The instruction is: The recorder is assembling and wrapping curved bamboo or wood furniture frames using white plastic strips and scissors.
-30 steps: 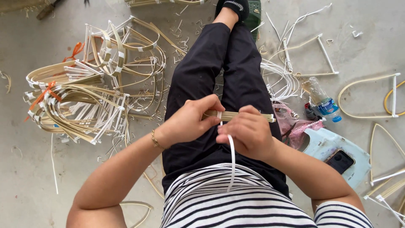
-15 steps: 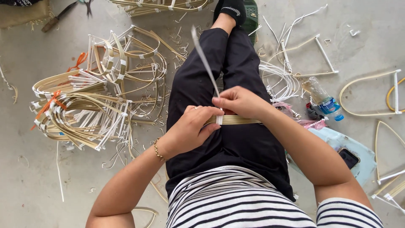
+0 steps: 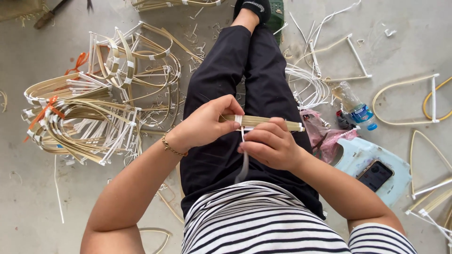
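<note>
1. Since half a second ago, the white strap [image 3: 243, 157] has swung from pointing up over the legs to hanging down below the hands.
2. Left of both hands, a pile of bent cane frames [image 3: 89, 113] lies on the floor.
3. Left hand [image 3: 207, 123] pinches the bundle of cane strips [image 3: 263, 122] shut at its end.
4. Right hand [image 3: 270, 143] is closed on the strap, just beneath the bundle.
5. Right of it lie a plastic bottle [image 3: 355, 106] and a phone [image 3: 375, 175].
</note>
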